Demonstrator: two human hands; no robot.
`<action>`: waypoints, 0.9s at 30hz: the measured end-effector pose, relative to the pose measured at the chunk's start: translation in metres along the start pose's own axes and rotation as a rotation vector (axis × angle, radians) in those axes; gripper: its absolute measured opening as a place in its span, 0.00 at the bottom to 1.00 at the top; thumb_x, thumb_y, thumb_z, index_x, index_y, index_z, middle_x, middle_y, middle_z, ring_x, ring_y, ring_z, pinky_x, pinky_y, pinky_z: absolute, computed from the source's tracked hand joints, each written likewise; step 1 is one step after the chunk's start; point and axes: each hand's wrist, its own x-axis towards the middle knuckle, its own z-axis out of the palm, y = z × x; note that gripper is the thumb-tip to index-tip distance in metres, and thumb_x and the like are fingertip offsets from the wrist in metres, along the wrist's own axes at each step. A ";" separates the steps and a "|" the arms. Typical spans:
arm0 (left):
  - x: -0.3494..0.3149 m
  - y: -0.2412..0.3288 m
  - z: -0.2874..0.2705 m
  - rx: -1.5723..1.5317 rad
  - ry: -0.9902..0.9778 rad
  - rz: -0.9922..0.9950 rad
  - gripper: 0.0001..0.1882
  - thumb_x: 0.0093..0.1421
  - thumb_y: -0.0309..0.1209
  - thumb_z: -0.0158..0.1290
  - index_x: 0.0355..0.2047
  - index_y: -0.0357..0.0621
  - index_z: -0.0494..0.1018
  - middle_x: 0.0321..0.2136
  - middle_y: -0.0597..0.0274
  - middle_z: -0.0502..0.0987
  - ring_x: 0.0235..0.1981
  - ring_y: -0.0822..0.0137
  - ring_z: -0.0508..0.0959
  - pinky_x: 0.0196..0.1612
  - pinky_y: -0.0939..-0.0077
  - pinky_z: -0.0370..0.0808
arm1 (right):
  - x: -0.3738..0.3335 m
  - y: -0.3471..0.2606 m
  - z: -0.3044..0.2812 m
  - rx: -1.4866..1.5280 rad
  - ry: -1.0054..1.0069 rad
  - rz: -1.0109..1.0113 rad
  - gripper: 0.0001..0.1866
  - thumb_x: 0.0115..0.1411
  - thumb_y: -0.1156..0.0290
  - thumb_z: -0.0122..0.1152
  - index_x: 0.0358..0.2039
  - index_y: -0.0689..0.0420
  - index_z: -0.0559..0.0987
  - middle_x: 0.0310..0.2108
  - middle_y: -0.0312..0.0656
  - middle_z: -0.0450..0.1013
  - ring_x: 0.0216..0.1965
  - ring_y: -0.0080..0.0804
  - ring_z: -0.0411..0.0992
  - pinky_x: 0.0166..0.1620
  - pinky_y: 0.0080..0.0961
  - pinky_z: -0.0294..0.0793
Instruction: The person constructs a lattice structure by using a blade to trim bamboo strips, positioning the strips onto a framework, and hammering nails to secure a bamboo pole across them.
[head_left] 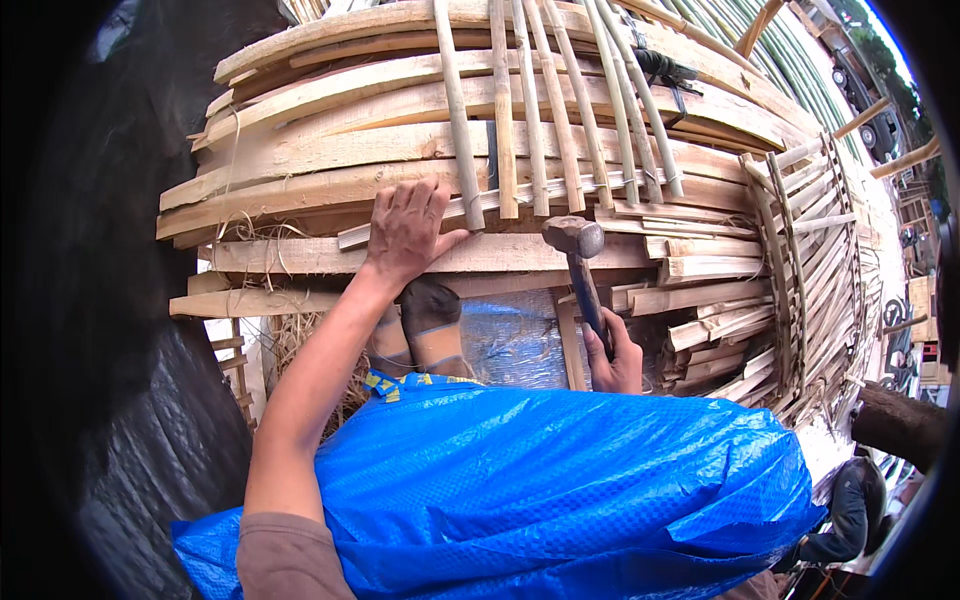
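Observation:
My right hand (617, 358) is wrapped round the handle of a hammer (574, 238), whose worn metal head is raised over the wood. Bent fingers of my left hand (408, 228) lie over a thin wooden strip (535, 192), which runs crosswise under the lower ends of several slim round poles (504, 110). The left thumb reaches out to the right, by the lower end of the leftmost pole (458, 120). Beneath the strip are long sawn planks (330, 165), stacked side by side. Part of the strip is hidden by my left hand.
A blue tarp (560, 480) covers my lap. Split wood pieces (715, 330) and a slatted panel (830, 260) stand at the right. Dark sheeting (150, 350) hangs at the left. Dark-covered feet (432, 310) are below the planks. Another person's dark sleeve (850, 510) shows at lower right.

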 end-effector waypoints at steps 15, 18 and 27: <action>0.031 -0.018 -0.059 -0.025 0.017 0.148 0.20 0.54 0.38 0.62 0.43 0.43 0.70 0.34 0.61 0.73 0.27 0.61 0.79 0.25 0.70 0.78 | -0.064 0.154 0.028 0.036 0.128 0.075 0.24 0.62 0.63 0.65 0.56 0.57 0.73 0.35 0.44 0.79 0.34 0.26 0.78 0.39 0.27 0.78; 0.048 -0.019 -0.085 -0.030 0.014 0.121 0.20 0.54 0.40 0.64 0.42 0.45 0.72 0.29 0.62 0.75 0.25 0.61 0.79 0.24 0.69 0.78 | -0.068 0.152 0.026 0.030 0.115 0.126 0.24 0.62 0.62 0.65 0.56 0.56 0.73 0.36 0.44 0.79 0.34 0.27 0.79 0.39 0.27 0.78; 0.094 -0.018 -0.182 0.199 0.073 0.180 0.16 0.48 0.40 0.66 0.33 0.47 0.75 0.23 0.66 0.73 0.24 0.65 0.79 0.24 0.72 0.75 | -0.065 0.141 0.015 0.038 0.113 0.185 0.25 0.61 0.61 0.66 0.56 0.56 0.72 0.36 0.45 0.79 0.35 0.29 0.79 0.38 0.29 0.78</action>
